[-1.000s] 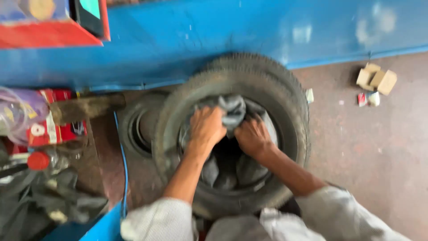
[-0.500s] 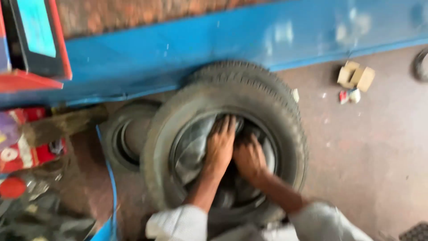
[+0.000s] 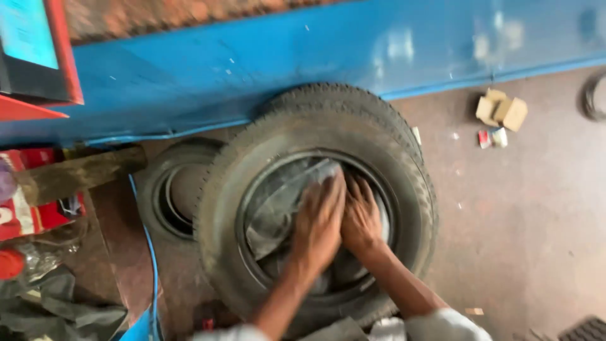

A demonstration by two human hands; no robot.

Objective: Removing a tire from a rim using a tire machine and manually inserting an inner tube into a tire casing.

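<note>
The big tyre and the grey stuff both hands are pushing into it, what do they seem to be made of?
The big tyre looks like black rubber, matt and dusty, with a blocky tread along its edge. The grey material under the left hand and right hand looks like thin, soft rubber, perhaps an inner tube: it folds and has a dull sheen. Motion blur leaves that open.

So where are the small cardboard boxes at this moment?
In the head view, the small cardboard boxes lie on the brown floor at upper right, just below the blue wall, right of the large tyre and beyond the person's right hand.
</note>
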